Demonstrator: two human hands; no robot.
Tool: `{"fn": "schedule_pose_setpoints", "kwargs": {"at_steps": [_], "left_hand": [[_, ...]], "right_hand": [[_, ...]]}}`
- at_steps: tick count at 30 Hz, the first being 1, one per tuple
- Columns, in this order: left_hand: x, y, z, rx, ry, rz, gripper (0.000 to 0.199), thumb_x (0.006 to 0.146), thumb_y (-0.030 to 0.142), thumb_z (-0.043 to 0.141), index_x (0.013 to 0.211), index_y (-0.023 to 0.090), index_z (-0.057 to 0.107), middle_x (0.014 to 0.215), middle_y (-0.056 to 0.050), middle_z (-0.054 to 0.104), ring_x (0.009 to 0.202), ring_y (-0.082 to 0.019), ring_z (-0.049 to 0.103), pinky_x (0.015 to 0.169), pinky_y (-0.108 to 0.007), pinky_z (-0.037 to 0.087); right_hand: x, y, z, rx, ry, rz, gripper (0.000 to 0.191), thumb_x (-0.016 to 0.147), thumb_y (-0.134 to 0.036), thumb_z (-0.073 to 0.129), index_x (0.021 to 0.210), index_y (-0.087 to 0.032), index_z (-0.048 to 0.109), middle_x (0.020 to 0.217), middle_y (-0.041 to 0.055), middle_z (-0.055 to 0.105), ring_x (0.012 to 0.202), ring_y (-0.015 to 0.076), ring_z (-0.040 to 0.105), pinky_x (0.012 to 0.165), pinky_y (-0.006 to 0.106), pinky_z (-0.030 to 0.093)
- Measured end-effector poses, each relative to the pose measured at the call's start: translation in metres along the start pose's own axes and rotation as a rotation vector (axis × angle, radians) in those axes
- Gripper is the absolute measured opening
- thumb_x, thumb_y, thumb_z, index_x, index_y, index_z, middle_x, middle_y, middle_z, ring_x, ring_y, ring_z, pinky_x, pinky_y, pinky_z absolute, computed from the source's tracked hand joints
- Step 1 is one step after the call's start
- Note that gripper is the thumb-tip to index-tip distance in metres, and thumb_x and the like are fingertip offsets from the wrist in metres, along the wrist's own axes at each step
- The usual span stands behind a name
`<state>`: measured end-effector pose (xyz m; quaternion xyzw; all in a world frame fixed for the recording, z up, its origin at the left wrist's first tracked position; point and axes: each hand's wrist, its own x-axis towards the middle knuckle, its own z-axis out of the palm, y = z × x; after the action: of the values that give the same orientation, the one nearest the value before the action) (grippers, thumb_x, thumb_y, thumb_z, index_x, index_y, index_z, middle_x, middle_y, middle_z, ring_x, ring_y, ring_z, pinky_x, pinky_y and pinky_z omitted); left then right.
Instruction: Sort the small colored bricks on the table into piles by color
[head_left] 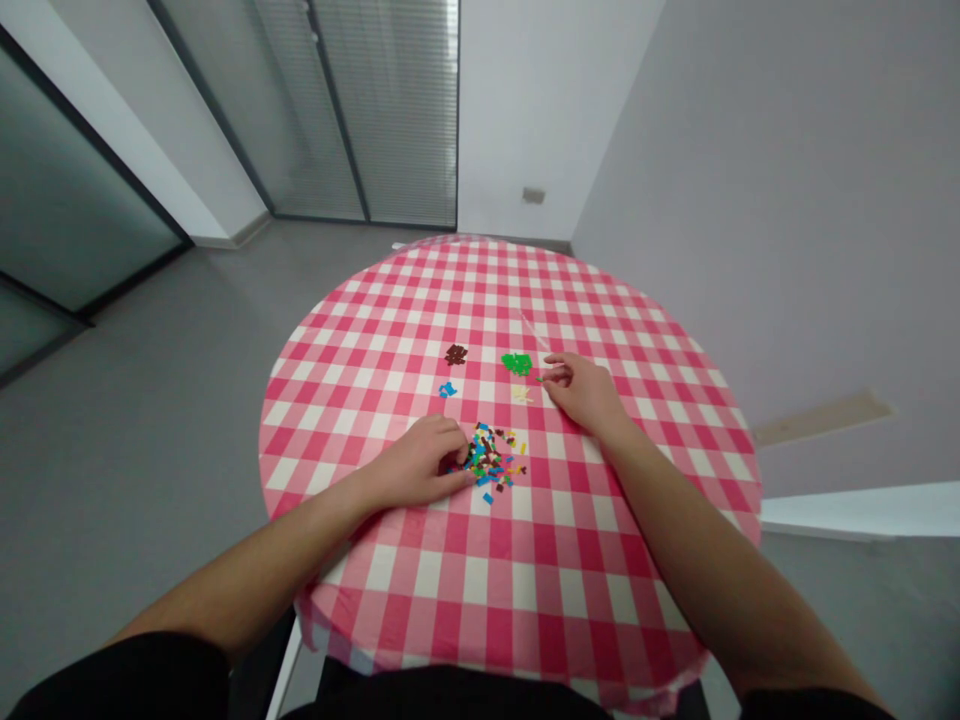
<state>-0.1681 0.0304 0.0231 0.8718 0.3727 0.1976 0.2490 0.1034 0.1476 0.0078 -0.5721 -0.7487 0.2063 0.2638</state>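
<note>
A mixed pile of small coloured pieces [489,458], blue, brown, green, yellow and white among them, lies on the checked tablecloth. My left hand [424,462] rests at the pile's left edge, fingers bent and thumb apart from them; some pieces there are partly hidden. Further up, my right hand [585,392] pinches a small green piece [539,379] just right of a heap of green pieces [517,364]. Below that heap lie a few cream pieces [522,395]. To the left are a brown heap [455,355] and a small blue group [448,390].
A red-and-white checked cloth [480,600] covers the round table. Beyond the green heap, a thin pale strip or crease [534,328] crosses the cloth. A white wall [750,220] stands on the right, and glass panels [375,110] are behind the table.
</note>
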Motion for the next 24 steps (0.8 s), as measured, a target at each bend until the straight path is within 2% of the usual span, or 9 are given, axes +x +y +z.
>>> {"fn": "schedule_pose_setpoints", "kwargs": {"at_steps": [10,15,24], "left_hand": [[0.0,-0.001,0.001,0.006,-0.006,-0.002,0.027,0.089,0.038,0.058,0.074,0.02,0.044,0.074,-0.001,0.051,0.076,-0.019,0.045,0.072,-0.032,0.036],[0.001,0.001,-0.001,0.0,-0.006,0.001,0.026,0.09,0.038,0.056,0.075,0.02,0.046,0.075,-0.002,0.052,0.076,-0.019,0.046,0.072,-0.032,0.036],[0.0,0.001,0.0,0.004,-0.002,0.002,0.025,0.089,0.037,0.058,0.075,0.019,0.046,0.075,-0.002,0.052,0.076,-0.019,0.046,0.072,-0.033,0.036]], "right_hand": [[0.001,0.007,0.004,-0.012,0.054,-0.039,0.032,0.077,-0.017,0.063,0.109,-0.015,0.067,0.088,0.0071,0.075,0.075,0.019,0.07,0.071,0.03,0.054],[0.004,0.005,0.01,-0.019,0.08,-0.063,0.027,0.08,-0.021,0.062,0.106,-0.015,0.068,0.088,0.0086,0.075,0.079,0.0209,0.07,0.074,0.033,0.055],[0.003,0.001,0.009,-0.038,0.08,-0.104,0.026,0.077,-0.018,0.062,0.102,-0.017,0.069,0.081,0.0052,0.074,0.071,0.0188,0.068,0.068,0.03,0.053]]}}
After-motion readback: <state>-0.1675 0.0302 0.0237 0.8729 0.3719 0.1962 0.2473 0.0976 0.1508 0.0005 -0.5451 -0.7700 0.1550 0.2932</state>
